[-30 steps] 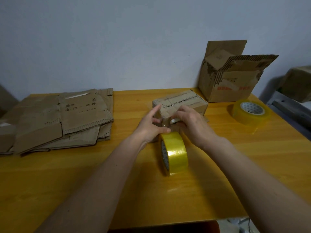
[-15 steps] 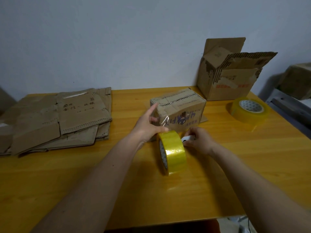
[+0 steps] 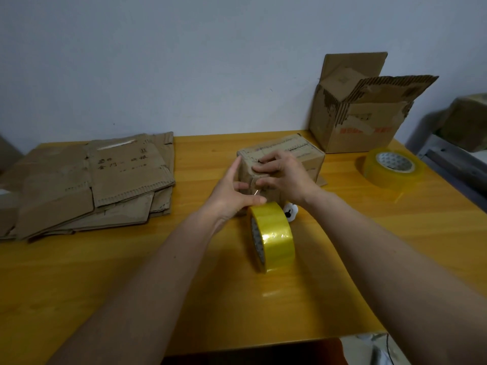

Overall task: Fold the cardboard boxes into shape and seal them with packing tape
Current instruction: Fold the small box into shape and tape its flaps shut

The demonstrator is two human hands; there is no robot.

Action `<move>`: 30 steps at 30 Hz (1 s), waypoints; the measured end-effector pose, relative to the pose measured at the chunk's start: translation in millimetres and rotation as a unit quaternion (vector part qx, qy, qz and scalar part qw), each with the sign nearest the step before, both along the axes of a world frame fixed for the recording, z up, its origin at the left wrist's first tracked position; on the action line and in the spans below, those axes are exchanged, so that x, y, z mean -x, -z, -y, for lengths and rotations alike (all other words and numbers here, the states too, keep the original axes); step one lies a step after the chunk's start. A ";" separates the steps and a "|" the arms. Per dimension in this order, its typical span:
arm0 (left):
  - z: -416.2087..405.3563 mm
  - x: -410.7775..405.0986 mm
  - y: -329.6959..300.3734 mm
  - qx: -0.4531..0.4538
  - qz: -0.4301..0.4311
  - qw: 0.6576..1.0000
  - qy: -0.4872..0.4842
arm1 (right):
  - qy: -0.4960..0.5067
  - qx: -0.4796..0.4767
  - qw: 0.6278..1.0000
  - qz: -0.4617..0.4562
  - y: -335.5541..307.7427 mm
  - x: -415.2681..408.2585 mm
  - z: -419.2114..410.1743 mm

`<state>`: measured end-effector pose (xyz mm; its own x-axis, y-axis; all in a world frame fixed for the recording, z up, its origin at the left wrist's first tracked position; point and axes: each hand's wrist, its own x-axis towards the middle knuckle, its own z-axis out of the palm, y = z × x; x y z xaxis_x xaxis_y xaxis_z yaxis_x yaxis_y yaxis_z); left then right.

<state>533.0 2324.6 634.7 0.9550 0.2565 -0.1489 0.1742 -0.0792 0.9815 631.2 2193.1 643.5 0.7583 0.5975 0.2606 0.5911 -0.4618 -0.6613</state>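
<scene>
The box (image 3: 282, 164) sits closed on the counter (image 3: 131, 285), just past centre, with both hands on its near end. The left hand (image 3: 232, 191) lies against the box's 9 o'clock side, fingers nearly straight, thumb stretched toward the corner; it appears to steady the box and pin the tape's tail. The right hand (image 3: 282, 175) covers the near top edge with fingers curled down over it, pressing rather than gripping, probably to rub the tape flat over the seam. A clear strip seems to run between the hands, too faint to be sure.

The roll (image 3: 271, 237) stands on edge at 6 o'clock of the box, just beside the left thumb, likely kept close for the next pull. A small white cutter (image 3: 290, 212) lies between roll and box. At 9 o'clock lies a stack of flat boxes (image 3: 92, 180), not yet folded. At 2 o'clock an open box (image 3: 361, 111) stands at the wall; a second roll (image 3: 390, 167) lies flat at 3 o'clock.
</scene>
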 end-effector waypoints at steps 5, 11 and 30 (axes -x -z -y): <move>2.2 10.3 0.2 0.052 -0.006 0.998 -0.031 | -0.006 0.024 1.000 0.009 -3.4 2.0 0.1; 10.9 21.7 -0.9 0.048 0.039 0.996 -0.070 | 0.065 -0.173 0.983 0.018 -12.3 30.8 12.4; 38.3 71.0 -18.9 -0.049 0.098 0.980 -0.165 | 0.016 -0.227 0.934 -0.274 0.3 79.7 31.9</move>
<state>462.0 2286.3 653.5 0.8249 0.5608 0.0707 0.0141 -0.1455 0.9893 551.5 2161.3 643.2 0.8675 0.4950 0.0492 0.0968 -0.0710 -0.9928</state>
